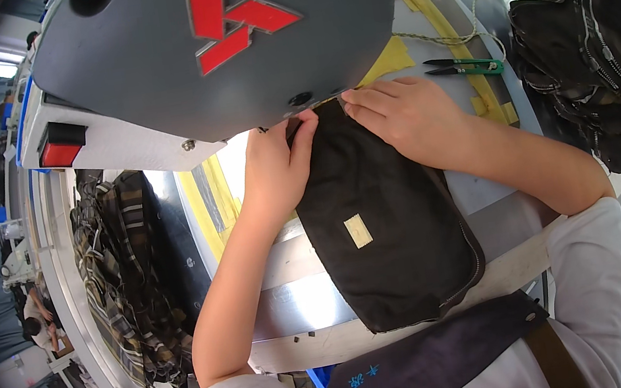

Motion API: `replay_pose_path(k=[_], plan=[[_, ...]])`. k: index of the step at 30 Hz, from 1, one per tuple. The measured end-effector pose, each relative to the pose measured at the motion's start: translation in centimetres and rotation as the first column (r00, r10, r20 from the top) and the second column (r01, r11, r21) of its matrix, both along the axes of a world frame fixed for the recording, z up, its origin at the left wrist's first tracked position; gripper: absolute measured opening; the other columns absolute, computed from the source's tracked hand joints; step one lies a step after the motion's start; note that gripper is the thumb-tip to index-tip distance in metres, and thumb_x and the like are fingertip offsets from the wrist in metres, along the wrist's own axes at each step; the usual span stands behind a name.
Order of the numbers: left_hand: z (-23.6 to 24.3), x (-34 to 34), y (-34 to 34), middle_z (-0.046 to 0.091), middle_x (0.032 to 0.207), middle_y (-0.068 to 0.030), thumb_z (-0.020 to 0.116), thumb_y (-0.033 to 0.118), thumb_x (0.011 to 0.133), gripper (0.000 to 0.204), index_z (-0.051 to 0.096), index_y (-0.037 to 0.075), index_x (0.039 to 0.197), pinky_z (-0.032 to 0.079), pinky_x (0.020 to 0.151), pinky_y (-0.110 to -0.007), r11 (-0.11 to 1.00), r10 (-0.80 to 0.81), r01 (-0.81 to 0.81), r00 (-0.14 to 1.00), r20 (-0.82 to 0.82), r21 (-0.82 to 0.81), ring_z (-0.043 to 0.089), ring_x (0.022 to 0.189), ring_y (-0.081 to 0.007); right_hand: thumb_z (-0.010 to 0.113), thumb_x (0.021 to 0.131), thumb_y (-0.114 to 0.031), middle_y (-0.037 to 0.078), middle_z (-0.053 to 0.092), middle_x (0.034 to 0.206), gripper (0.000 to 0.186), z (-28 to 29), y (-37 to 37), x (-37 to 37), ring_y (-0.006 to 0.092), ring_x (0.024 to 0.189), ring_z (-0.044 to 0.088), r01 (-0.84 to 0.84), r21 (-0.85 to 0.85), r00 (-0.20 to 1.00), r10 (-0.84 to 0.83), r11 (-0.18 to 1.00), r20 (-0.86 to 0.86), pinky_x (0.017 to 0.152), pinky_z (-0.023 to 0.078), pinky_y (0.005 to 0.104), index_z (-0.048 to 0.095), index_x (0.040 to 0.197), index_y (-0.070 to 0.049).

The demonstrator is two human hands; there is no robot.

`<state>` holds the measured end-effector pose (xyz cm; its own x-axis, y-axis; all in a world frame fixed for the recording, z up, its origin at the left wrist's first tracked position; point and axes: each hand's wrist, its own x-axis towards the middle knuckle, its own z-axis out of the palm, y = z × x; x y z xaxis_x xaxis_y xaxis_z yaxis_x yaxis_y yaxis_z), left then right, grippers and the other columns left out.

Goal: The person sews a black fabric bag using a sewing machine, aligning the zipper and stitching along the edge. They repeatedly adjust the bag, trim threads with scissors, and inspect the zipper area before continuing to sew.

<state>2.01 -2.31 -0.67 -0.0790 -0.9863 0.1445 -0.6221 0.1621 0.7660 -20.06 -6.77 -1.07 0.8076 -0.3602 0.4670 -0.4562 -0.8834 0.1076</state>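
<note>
Machine head (130, 60) partly hides left hand (275, 169), black cloth (399, 197).

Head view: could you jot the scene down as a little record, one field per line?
Left grip: touching the black cloth piece's far end
Right grip: fingertips on that same end
Cloth details: pale patch; zip along right edge
Ahead: grey machine head
Left: plaid cloth pile
Right: green-handled snips; black zipped cloth pile
</note>
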Motion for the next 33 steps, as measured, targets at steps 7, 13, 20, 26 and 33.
replay_pose_path(k=[7,13,20,26,33], plan=[[0.9,-0.3,1.8,0.064,0.094,-0.0087,0.067,0.002,0.082,0.022,0.064,0.006,0.104,0.044,0.079,-0.036,0.922,0.002,0.162,0.905,0.424,-0.351,0.058,0.084,-0.0262,0.059,0.077,-0.011,0.009,0.064,0.116,0.031,0.0,0.1,0.0,0.0194,0.095,0.064,0.017,0.026,1.0,-0.017,1.0,-0.009,0.077,0.053,0.0301,0.064,0.106,-0.001],[0.7,-1.8,1.6,0.066,0.091,-0.0092,0.071,0.012,0.081,0.025,0.068,0.005,0.104,0.046,0.08,-0.036,0.966,0.159,-0.066,0.913,0.375,-0.25,0.059,0.083,-0.0249,0.059,0.077,-0.012,0.009,0.064,0.115,0.03,0.0,0.0,-0.1,0.0186,0.094,0.064,0.009,0.005,1.0,-0.009,1.0,-0.002,0.077,0.053,0.0289,0.064,0.105,-0.001],[-0.3,-2.2,-0.6,0.07,0.093,-0.0136,0.07,0.014,0.085,0.016,0.07,0.001,0.093,0.049,0.082,-0.033,0.979,0.203,-0.202,0.979,0.01,-0.021,0.067,0.09,-0.0277,0.059,0.077,-0.012,0.009,0.064,0.115,0.029,0.0,0.1,0.2,0.0184,0.094,0.064,-0.001,0.024,1.0,0.0,1.0,0.013,0.076,0.053,0.0291,0.064,0.103,-0.001],[0.4,-0.9,1.0,0.069,0.102,-0.0073,0.069,0.004,0.081,0.007,0.066,0.002,0.086,0.052,0.074,-0.033,0.907,0.074,0.127,0.891,0.449,-0.402,0.066,0.089,-0.0262,0.059,0.077,-0.012,0.008,0.064,0.114,0.029,-0.3,0.0,-0.1,0.0177,0.094,0.064,0.018,0.022,1.0,-0.019,1.0,0.02,0.075,0.053,0.0293,0.064,0.103,-0.002],[0.6,-0.4,0.6,0.067,0.108,-0.0063,0.068,0.001,0.076,0.016,0.061,0.003,0.091,0.054,0.079,-0.038,0.832,-0.133,0.392,0.828,0.545,-0.392,0.065,0.09,-0.0274,0.058,0.078,-0.013,0.009,0.064,0.114,0.029,0.1,0.0,0.1,0.0188,0.095,0.064,0.007,0.043,1.0,-0.007,0.999,0.012,0.077,0.053,0.0299,0.064,0.104,-0.002]])
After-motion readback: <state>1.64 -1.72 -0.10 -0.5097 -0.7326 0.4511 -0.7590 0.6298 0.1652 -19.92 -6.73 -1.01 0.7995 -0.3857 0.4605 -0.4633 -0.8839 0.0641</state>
